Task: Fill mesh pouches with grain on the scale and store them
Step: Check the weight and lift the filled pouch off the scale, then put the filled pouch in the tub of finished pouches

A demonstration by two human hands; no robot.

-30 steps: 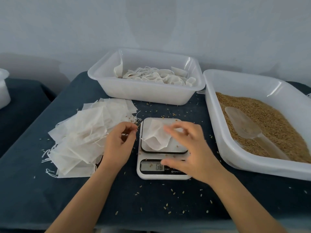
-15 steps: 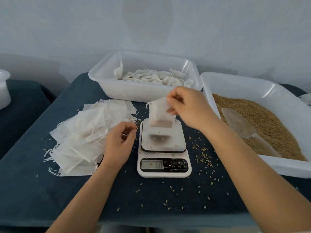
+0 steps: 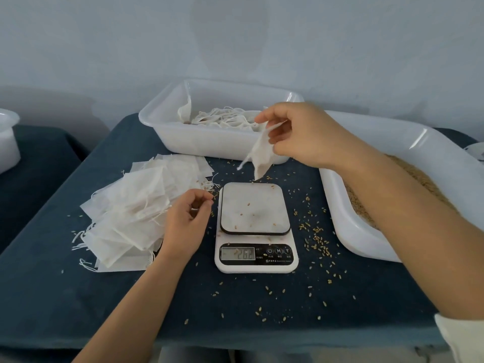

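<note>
Centre of the frame: a small white digital scale (image 3: 256,226) sits on a dark blue cloth-covered table (image 3: 78,297); its platform carries only a few stray grains and its display is lit, the digits too blurred to read.
Right hand: the right hand (image 3: 301,134) is raised in the upper middle of the frame, above the far edge of the scale, thumb and fingertips pinching the top of one white mesh pouch (image 3: 262,153).
Held pouch: it hangs limp and tilted from the fingers, clear of the scale platform, with its drawstring trailing to the left.
Left hand: the left hand (image 3: 186,224) rests just left of the scale, fingers loosely curled with thumb and forefinger close together; I cannot tell whether anything is between them.
Left of the frame: a loose pile of flat pouches (image 3: 131,213) lies on the cloth, partly under the left hand.
Upper middle: a white plastic tub (image 3: 209,142) holds more white pouches and strings.
Right edge: a larger white tray (image 3: 366,237) holds brown grain (image 3: 424,179), mostly hidden behind the right forearm.
Tabletop: scattered grains (image 3: 318,239) lie around the scale, thickest to its right.
Far left edge: part of another white container (image 3: 7,140) is visible.
</note>
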